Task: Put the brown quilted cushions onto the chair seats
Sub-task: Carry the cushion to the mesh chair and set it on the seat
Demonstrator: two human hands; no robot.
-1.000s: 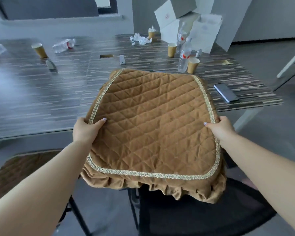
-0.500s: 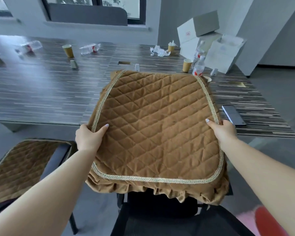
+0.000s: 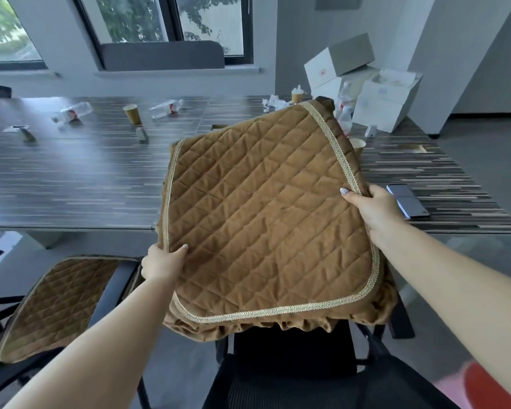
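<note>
A brown quilted cushion (image 3: 266,225) with gold braid trim and a ruffled front edge is held in the air over a black mesh chair (image 3: 292,376) below it. My left hand (image 3: 161,261) grips its left edge low down. My right hand (image 3: 375,208) grips its right edge higher up, so the cushion sits tilted and turned. A second brown quilted cushion (image 3: 56,302) lies on the seat of the chair at the lower left.
A long striped dark table (image 3: 86,178) stands just beyond the chairs, bearing paper cups (image 3: 132,113), fallen plastic bottles (image 3: 71,111), a phone (image 3: 407,200) by my right hand, and white boxes (image 3: 363,90) at the far right. Windows line the back wall.
The cushion has turned: its right side rose and swung away, its left side dropped. My left hand moved down, my right hand up. The view tilted upward.
</note>
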